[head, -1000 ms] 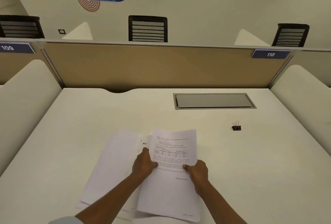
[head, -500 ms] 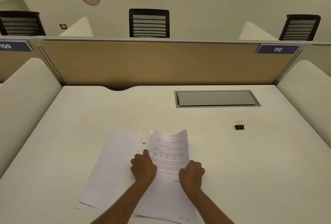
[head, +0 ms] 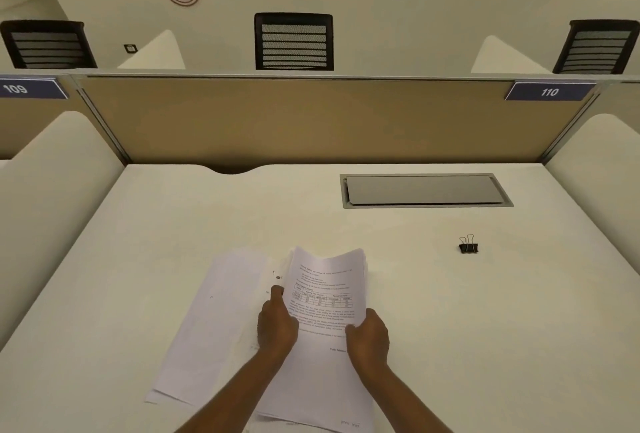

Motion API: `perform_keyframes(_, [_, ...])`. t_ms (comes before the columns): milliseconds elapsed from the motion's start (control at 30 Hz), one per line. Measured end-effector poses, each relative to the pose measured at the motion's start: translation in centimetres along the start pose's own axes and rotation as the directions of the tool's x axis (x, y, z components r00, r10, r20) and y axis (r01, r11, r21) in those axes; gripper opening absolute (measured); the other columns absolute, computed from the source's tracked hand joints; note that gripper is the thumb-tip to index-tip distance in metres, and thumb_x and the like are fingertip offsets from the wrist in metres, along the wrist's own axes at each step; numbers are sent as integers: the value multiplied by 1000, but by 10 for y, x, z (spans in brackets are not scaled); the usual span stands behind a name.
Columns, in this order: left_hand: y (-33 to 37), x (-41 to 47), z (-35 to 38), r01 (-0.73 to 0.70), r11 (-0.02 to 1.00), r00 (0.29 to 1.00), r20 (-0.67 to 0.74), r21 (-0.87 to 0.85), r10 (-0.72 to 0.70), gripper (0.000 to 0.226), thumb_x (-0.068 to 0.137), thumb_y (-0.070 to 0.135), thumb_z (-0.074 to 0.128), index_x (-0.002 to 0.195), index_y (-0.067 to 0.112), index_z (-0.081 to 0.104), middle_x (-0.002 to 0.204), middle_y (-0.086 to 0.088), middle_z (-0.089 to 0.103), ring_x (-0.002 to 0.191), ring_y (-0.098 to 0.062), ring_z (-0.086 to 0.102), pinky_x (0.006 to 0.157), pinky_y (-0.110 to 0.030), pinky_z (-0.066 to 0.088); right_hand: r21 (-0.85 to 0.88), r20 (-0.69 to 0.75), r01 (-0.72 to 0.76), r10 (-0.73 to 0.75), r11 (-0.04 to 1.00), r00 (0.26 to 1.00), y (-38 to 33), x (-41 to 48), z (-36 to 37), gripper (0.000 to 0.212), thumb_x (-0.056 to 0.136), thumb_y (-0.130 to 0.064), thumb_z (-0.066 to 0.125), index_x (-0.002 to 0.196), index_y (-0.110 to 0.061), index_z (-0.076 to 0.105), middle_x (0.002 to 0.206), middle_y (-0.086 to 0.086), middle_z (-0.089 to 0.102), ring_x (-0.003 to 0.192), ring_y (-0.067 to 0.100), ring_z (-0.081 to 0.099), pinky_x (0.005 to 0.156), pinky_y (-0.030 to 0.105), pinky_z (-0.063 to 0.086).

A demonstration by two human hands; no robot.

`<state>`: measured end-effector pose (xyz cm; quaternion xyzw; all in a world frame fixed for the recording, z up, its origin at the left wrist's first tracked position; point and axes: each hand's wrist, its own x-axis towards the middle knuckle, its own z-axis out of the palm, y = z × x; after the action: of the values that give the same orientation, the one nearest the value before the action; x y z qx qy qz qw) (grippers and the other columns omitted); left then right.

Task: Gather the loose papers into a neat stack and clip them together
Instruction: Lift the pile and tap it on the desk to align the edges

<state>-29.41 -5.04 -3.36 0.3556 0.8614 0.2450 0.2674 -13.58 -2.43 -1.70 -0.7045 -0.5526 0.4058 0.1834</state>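
Observation:
A printed sheet with a table and text (head: pixel 325 294) lies on top of a small bundle near the desk's front middle, its far edge bowed upward. My left hand (head: pixel 277 325) grips the bundle's left edge and my right hand (head: pixel 369 339) grips its right edge. To the left, blank white sheets (head: pixel 214 325) lie fanned out flat on the desk, partly under the held bundle. A small black binder clip (head: pixel 468 245) stands alone on the desk, well to the right of both hands.
The white desk (head: pixel 485 328) has a grey cable flap (head: pixel 426 190) set in at the back right. A tan partition (head: pixel 294 120) closes the far side, with rounded white dividers left and right. Black chairs stand beyond.
Both hands have squeezed inward on the printed bundle, narrowing it and bowing its far edge upward. The blank sheets and the clip have not moved.

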Motion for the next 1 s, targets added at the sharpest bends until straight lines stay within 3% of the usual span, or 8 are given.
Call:
perform_keyframes(167, [16,3,-30,81,984,996,44,-161,-75,77,77,-6,68,137,18,25,102,-5,59,85,-24,61,71,-34,52,95,-14,154,-153,983,988,-9,0,-7,35,86,0,52,118,-10,52,110,6,66,89,18,62,71,25,50])
perform_keyframes(233, [19,10,-37,159,974,986,69,-162,-149,66,77,-2,72,131,8,35,110,-10,61,88,-26,59,74,-33,49,144,20,145,-150,979,989,-17,1,-8,55,85,4,53,135,-14,38,120,0,61,101,20,61,81,29,52])
perform_keyframes(333, [12,17,-40,162,984,982,107,-73,-154,31,77,8,75,103,5,59,108,-12,68,87,-25,61,78,-35,54,176,102,16,-35,984,994,-21,3,-5,70,87,3,55,145,-10,19,126,0,54,113,24,57,93,34,51])
perform_keyframes(467, [-3,13,-32,126,964,976,142,234,-162,31,84,22,65,112,12,56,117,-12,60,107,-30,55,85,-38,52,-14,74,2,-1,1000,997,-16,2,5,29,84,-1,53,112,-8,50,116,11,61,100,26,60,88,42,54])
perform_keyframes(567, [-3,6,-24,147,906,972,112,396,-207,37,88,31,57,122,21,47,121,-12,49,116,-30,44,90,-42,46,-185,42,-56,64,981,997,-22,-1,8,25,84,-4,53,108,-10,52,113,10,50,107,28,49,85,44,48])
perform_keyframes(700, [2,3,-16,154,919,976,89,362,-199,40,87,29,59,124,23,43,119,-12,47,111,-29,46,91,-43,50,-250,56,-126,144,960,988,-34,-3,11,29,83,-3,56,110,-9,49,118,13,42,111,29,38,73,40,42])
perform_keyframes(833, [-3,5,-17,148,947,983,63,284,-172,38,88,29,58,123,23,45,117,-12,48,108,-30,49,88,-40,52,-214,74,-105,123,971,990,-30,0,13,28,83,-2,53,110,-4,47,119,18,45,112,33,40,90,38,45])
perform_keyframes(1000, [-8,2,-17,16,995,998,64,97,-23,29,89,21,57,118,20,54,110,-8,62,92,-26,64,82,-41,59,-232,51,-132,148,964,988,-26,0,13,30,82,-6,56,111,-8,48,116,11,51,111,30,48,91,46,43])
